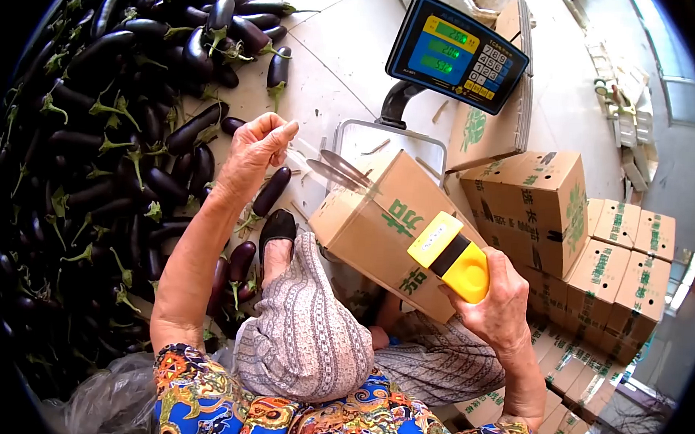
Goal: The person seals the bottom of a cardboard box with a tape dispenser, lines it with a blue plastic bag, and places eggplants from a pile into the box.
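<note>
My left hand [261,144] is raised with thumb and fingers pinched on a thin clear strip [306,157] that looks like tape. Close to it, two slim, dark, shiny shapes [341,172] reach toward the box edge; I cannot make out what they are. A brown carton [387,219] with green print lies tilted in front of my knees. Over its near right side, my right hand [498,294] is closed around a yellow handheld tool [452,257] with a black band and a white label.
Many eggplants [121,147] cover the floor at left. A scale display [457,53] stands above a metal weighing platform [352,138] behind the carton. At right are a larger carton [523,204], stacked small boxes [599,272] and flat cardboard [488,130]. Clear plastic sheeting [114,398] lies lower left.
</note>
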`<state>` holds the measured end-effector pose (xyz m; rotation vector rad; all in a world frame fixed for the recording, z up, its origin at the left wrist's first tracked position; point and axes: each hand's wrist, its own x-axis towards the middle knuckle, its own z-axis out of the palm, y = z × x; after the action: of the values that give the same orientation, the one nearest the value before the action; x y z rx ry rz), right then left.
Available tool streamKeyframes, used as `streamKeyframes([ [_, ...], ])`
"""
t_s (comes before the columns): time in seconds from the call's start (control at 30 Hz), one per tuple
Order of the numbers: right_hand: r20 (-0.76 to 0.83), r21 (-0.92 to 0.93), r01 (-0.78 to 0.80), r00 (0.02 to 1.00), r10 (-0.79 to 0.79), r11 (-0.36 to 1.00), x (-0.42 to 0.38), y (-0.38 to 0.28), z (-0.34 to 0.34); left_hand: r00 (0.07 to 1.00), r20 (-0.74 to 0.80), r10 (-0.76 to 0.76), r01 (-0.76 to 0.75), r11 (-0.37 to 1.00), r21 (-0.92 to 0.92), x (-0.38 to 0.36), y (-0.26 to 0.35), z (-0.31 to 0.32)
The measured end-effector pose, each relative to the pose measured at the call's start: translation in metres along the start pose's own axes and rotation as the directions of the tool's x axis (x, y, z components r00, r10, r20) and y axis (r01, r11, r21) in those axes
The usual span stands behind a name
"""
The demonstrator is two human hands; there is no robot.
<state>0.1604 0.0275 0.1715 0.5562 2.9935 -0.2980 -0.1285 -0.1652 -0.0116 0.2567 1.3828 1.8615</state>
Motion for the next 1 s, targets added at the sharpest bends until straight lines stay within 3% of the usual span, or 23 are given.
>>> streamKeyframes([
  [0.13, 0.036, -0.019, 0.010, 0.999, -0.009, 1.000, 0.009, -0.005, 0.002, 0.997, -0.076, 0.034, -0.016, 0.974, 0.226, 0.004, -0.019, -0.009],
  [0.23, 0.059, -0.041, 0.005, 0.998, -0.002, 0.999, 0.018, -0.012, 0.004, 0.992, -0.094, 0.086, -0.066, 0.979, 0.194, 0.008, -0.032, -0.012],
  [0.47, 0.091, -0.093, -0.013, 0.996, 0.022, 0.996, 0.030, -0.015, 0.013, 0.985, -0.107, 0.134, -0.088, 0.930, 0.356, 0.021, -0.060, -0.017],
  [0.57, 0.081, -0.100, -0.008, 0.997, 0.016, 0.995, 0.034, -0.013, 0.026, 0.980, -0.110, 0.167, -0.113, 0.916, 0.384, 0.028, -0.098, -0.021],
  [0.6, 0.075, -0.102, -0.004, 0.997, 0.011, 0.995, 0.036, -0.012, 0.030, 0.981, -0.152, 0.117, -0.056, 0.933, 0.356, 0.028, -0.113, -0.017],
  [0.63, 0.078, -0.107, -0.011, 0.997, 0.020, 0.994, 0.038, -0.012, 0.032, 0.979, -0.109, 0.171, -0.110, 0.900, 0.421, 0.030, -0.138, -0.020],
  [0.7, 0.088, -0.117, -0.018, 0.996, 0.028, 0.993, 0.037, -0.012, 0.034, 0.991, -0.122, 0.055, -0.001, 0.913, 0.409, 0.024, -0.161, -0.005],
  [0.87, 0.085, -0.107, -0.012, 0.996, 0.021, 0.994, 0.037, -0.010, 0.036, 0.978, -0.088, 0.189, -0.135, 0.896, 0.423, 0.021, -0.191, 0.023],
  [0.97, 0.046, -0.075, 0.016, 0.999, -0.013, 0.997, 0.036, -0.007, 0.039, 0.993, -0.038, 0.112, -0.074, 0.836, 0.543, 0.014, -0.179, 0.035],
  [1.0, 0.037, -0.059, 0.025, 0.999, -0.023, 0.998, 0.035, -0.005, 0.039, 0.988, -0.012, 0.155, -0.122, 0.821, 0.557, 0.014, -0.181, 0.035],
])
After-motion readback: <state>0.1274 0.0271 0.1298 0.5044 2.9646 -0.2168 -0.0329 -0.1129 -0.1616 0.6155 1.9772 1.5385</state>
